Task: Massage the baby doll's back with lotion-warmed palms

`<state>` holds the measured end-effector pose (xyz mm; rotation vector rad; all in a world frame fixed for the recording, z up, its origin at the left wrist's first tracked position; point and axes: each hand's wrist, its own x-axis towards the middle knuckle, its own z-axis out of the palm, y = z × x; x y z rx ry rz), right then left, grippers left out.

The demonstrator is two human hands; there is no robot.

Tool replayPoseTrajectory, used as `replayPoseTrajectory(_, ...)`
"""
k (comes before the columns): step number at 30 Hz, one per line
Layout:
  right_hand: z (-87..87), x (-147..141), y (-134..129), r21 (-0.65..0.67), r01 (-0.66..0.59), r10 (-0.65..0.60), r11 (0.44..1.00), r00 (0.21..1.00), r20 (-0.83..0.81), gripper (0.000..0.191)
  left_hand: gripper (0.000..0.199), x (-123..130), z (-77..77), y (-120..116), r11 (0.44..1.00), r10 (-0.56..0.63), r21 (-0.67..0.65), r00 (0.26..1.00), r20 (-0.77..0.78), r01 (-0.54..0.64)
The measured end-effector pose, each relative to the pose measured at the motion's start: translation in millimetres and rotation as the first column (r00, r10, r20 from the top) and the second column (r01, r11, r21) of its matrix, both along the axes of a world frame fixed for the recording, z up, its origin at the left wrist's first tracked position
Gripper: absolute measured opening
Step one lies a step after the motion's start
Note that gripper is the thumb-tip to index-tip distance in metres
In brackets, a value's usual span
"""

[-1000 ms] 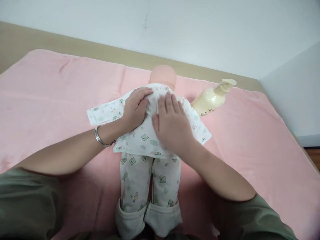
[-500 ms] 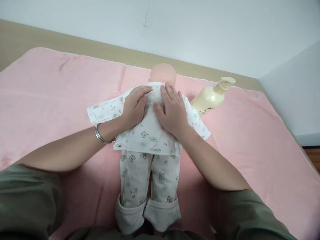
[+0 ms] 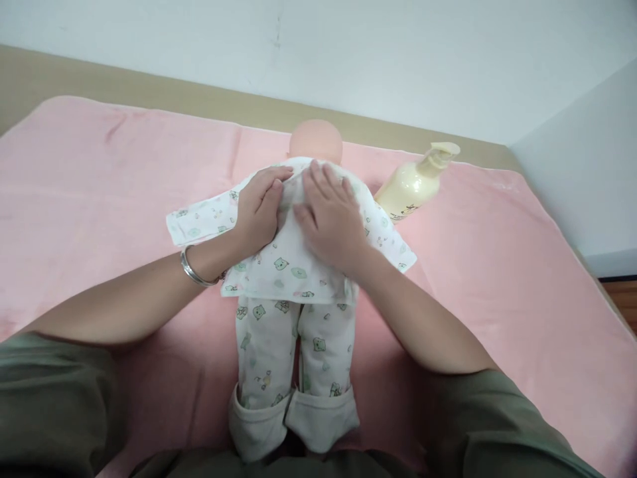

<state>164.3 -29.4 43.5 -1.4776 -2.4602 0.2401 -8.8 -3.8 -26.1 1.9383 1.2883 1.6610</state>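
A baby doll (image 3: 293,269) lies with its bald head (image 3: 315,138) away from me, dressed in a white top and trousers printed with small green animals. Across the right part of its upper back rests my right hand (image 3: 333,216), flat, with the fingers stretched toward the head. My left hand (image 3: 259,211), a silver bangle at its wrist, lies along the left side of the back, its fingers extended and its thumb apart. Neither hand grips anything. Both sleeves of the top spread outward, and the trouser ends are folded over at the feet.
A pale yellow pump bottle (image 3: 413,186) leans over beside the doll's right sleeve. Under everything is a pink mat (image 3: 497,265) on a tan surface (image 3: 149,89), with a white wall (image 3: 373,60) behind it.
My right hand has slid slightly left, toward the middle of the doll's back. My left hand stays on the back's left side. The whole view has shifted a little.
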Motion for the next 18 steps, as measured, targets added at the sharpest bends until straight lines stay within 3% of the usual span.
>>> replayPoseTrajectory(4,2.9,7,24,-0.060,0.101,-0.103,0.993,0.994,-0.040,0.067,0.043,2,2.0,-1,1.000,0.010,-0.010,0.999,-0.038,-0.010)
replayPoseTrajectory(8,4.7,0,-4,0.018,0.048,-0.049,0.999,0.998,0.025,0.065,0.045,2,2.8,-1,1.000,0.007,-0.008,0.999,-0.042,-0.008)
replayPoseTrajectory(11,4.9,-6,-29,0.097,-0.073,0.065,0.993,0.995,0.077,0.064,0.045,1,2.4,-1,1.000,0.003,-0.003,0.999,-0.035,-0.003)
replayPoseTrajectory(13,4.7,-7,-32,0.110,-0.139,0.131,0.984,0.988,0.078,0.064,0.043,0,1.6,-1,1.000,-0.003,-0.012,0.999,-0.045,0.003)
replayPoseTrajectory(15,4.5,-3,-20,0.080,-0.150,0.147,0.985,0.988,0.046,0.063,0.042,-1,0.7,-1,1.000,-0.004,-0.025,0.998,-0.061,0.002)
replayPoseTrajectory(18,4.0,6,10,-0.003,-0.020,0.020,1.000,1.000,-0.016,0.062,0.042,-1,1.6,0,0.999,-0.008,-0.042,0.996,-0.087,0.005)
